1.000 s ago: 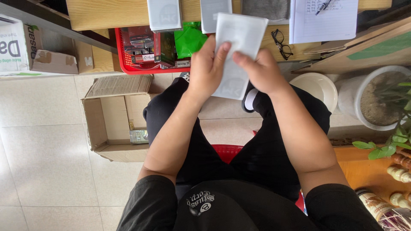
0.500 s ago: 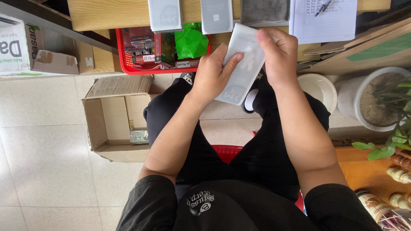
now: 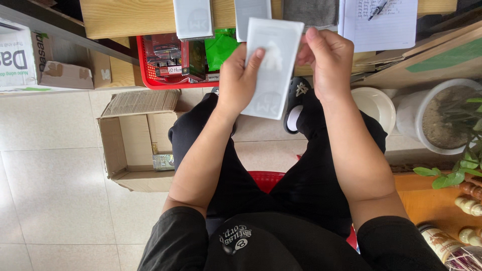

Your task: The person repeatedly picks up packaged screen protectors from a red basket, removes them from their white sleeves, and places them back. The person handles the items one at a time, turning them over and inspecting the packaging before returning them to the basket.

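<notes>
Both hands hold a flat white plastic pouch [image 3: 272, 68] up in front of the wooden surface [image 3: 125, 17], above the person's knees. The left hand [image 3: 237, 83] is closed on the pouch's left edge, thumb laid across its face and fingers behind; the right hand [image 3: 326, 62] pinches the upper right edge, thumb on the front. The pouch looks thin, light and limp, with a slick film skin that could slide between dry fingers, so a grip at two opposite edges, as here, seems the surest way to keep it flat; held by one corner it would likely droop. Something faint shows through its middle, too blurred to name. Two similar pouches [image 3: 193, 17] lie on the surface beyond, beside a grey cloth [image 3: 311, 11] and a written sheet [image 3: 379, 22]. Below sit a red basket [image 3: 150, 78] and an open cardboard box [image 3: 135, 140] on the tiled floor.
</notes>
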